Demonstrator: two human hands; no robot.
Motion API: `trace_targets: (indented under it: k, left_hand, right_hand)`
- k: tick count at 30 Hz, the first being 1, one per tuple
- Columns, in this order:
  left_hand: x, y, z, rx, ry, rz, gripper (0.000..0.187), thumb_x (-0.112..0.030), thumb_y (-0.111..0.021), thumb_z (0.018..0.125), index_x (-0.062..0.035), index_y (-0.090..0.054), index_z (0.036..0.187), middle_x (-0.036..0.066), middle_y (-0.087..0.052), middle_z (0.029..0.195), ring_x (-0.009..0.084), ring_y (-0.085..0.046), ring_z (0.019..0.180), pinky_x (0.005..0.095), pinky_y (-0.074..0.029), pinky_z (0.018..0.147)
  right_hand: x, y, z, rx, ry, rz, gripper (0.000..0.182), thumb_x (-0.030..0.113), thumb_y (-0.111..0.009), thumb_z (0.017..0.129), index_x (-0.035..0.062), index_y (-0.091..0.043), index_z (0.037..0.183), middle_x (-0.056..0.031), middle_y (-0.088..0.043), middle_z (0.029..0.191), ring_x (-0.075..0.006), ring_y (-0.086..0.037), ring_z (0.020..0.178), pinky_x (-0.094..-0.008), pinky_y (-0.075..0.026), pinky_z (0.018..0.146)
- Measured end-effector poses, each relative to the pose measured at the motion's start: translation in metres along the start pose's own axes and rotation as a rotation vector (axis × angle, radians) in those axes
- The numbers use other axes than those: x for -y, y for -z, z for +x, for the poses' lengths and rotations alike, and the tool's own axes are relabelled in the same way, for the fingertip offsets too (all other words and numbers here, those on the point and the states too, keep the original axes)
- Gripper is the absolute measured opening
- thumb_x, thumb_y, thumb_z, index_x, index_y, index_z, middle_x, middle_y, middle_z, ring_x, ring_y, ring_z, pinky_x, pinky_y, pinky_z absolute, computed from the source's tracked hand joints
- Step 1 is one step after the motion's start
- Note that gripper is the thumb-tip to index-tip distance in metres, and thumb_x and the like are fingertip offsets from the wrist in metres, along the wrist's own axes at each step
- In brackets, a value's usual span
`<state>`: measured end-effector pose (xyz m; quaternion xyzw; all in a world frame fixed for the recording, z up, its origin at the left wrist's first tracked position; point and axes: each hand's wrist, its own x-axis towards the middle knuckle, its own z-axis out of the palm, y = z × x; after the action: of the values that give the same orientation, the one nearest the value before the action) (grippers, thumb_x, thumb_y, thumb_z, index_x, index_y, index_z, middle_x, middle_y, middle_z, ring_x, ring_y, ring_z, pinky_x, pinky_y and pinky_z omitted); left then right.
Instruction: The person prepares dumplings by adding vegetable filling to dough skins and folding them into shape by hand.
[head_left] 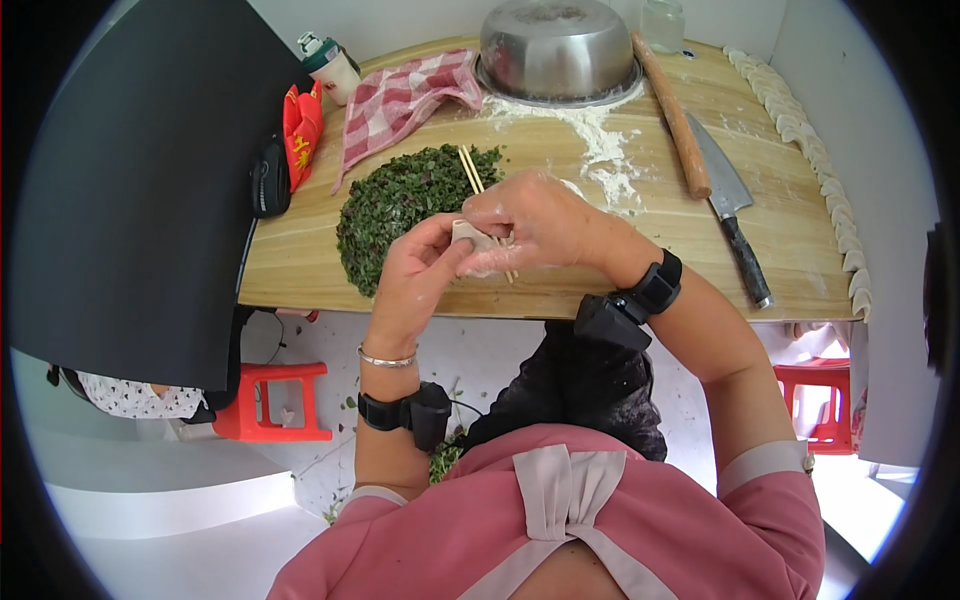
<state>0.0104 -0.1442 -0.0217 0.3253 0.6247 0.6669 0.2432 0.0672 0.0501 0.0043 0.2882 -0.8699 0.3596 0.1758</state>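
At the far edge of your worktop (790, 235), the metal basin (555, 50) sits upside down, so whatever it may cover is hidden from you. Just beyond its right side stands a clear glass jar (663, 25); you can't make out its contents. Near the far left corner is a pale bottle (333, 75) with a green lid, its inside out of sight.

Your left hand (408, 275) pinches one end of the dough piece (472, 237) between thumb and fingers, and a flap sticks up between them. Your right hand (535, 225) curls over the other end, fingers bunched and pressed on it. You have the dough above the worktop's near edge, left of the middle, between both sets of fingertips.

The dough is pale, thin and soft-looking, bent into a fold with an uneven edge; your right fingers cover much of it.

Chopped greens (395, 205) lie heaped beside your hands, with chopsticks (469, 168) passing behind your right hand. Flour (605, 150) spreads in front of the basin. To its right lie the rolling pin (675, 120) and knife (722, 170), and shaped dough pieces (798, 130) line the right edge.
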Motion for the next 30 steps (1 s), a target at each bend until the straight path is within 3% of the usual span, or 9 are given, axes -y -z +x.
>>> trace_targets:
  k: [4, 7, 10, 21, 23, 24, 30]
  left_hand:
    - [-0.007, -0.003, -0.003, 0.068, 0.021, 0.128, 0.021, -0.004, -0.055, 0.091, 0.0025, -0.058, 0.11, 0.001, -0.061, 0.096, 0.0066, -0.055, 0.087, 0.0211, -0.044, 0.077]
    - [-0.002, -0.006, 0.0, 0.069, 0.05, 0.062, 0.021, -0.005, -0.055, 0.091, 0.0026, -0.059, 0.11, 0.001, -0.062, 0.096, 0.0065, -0.055, 0.086, 0.0215, -0.045, 0.076]
    - [-0.003, -0.009, 0.003, 0.06, 0.047, 0.073, 0.022, -0.006, -0.055, 0.091, 0.0025, -0.059, 0.111, 0.001, -0.062, 0.096, 0.0068, -0.055, 0.085, 0.0219, -0.045, 0.077]
    - [-0.001, -0.007, 0.001, 0.0, 0.036, 0.024, 0.022, -0.008, -0.055, 0.092, 0.0022, -0.059, 0.111, -0.001, -0.06, 0.091, 0.005, -0.053, 0.08, 0.0203, -0.043, 0.072]
    - [0.003, -0.002, 0.002, 0.023, 0.084, 0.015, 0.027, -0.011, -0.054, 0.092, 0.0019, -0.057, 0.115, 0.003, -0.062, 0.1, 0.0094, -0.058, 0.088, 0.0236, -0.046, 0.078]
    - [0.0, -0.007, 0.002, -0.007, 0.08, -0.017, 0.021, -0.008, -0.054, 0.092, 0.001, -0.06, 0.11, -0.001, -0.06, 0.091, 0.0047, -0.053, 0.08, 0.0198, -0.043, 0.072]
    - [-0.006, -0.016, 0.002, -0.024, 0.077, -0.049, 0.023, -0.008, -0.054, 0.092, 0.0014, -0.059, 0.113, -0.001, -0.06, 0.094, 0.0045, -0.054, 0.082, 0.0203, -0.044, 0.074]
  right_hand:
    - [-0.006, -0.003, 0.002, -0.019, -0.075, -0.056, 0.041, 0.041, -0.063, 0.08, 0.0045, -0.052, 0.065, -0.0138, -0.048, 0.053, -0.0362, -0.048, 0.051, -0.0407, -0.038, 0.049]
    - [-0.014, -0.005, 0.001, -0.007, -0.109, -0.016, 0.036, 0.036, -0.058, 0.083, 0.0035, -0.053, 0.069, -0.0156, -0.049, 0.057, -0.0374, -0.049, 0.055, -0.0427, -0.039, 0.052]
    - [-0.017, -0.005, 0.001, -0.008, 0.018, 0.023, 0.031, 0.026, -0.047, 0.091, 0.0002, -0.045, 0.074, -0.0189, -0.041, 0.063, -0.0371, -0.041, 0.061, -0.0421, -0.035, 0.056]
    - [-0.013, -0.009, 0.004, -0.112, 0.063, -0.025, 0.035, 0.028, -0.047, 0.092, -0.0015, -0.045, 0.074, -0.019, -0.041, 0.062, -0.0356, -0.043, 0.057, -0.0417, -0.034, 0.053]
    - [-0.007, 0.001, 0.003, -0.006, -0.244, 0.173, 0.038, 0.031, -0.045, 0.094, -0.0022, -0.047, 0.076, -0.0197, -0.044, 0.065, -0.0362, -0.045, 0.058, -0.0419, -0.035, 0.055]
    - [-0.011, 0.0, 0.004, -0.012, -0.222, 0.171, 0.038, 0.031, -0.043, 0.095, -0.0028, -0.049, 0.079, -0.0202, -0.048, 0.068, -0.0384, -0.047, 0.061, -0.0428, -0.036, 0.056]
    - [-0.017, -0.009, 0.002, -0.031, -0.082, -0.059, 0.031, 0.029, -0.048, 0.09, 0.001, -0.053, 0.079, -0.0191, -0.056, 0.07, -0.0401, -0.055, 0.069, -0.0477, -0.042, 0.063]
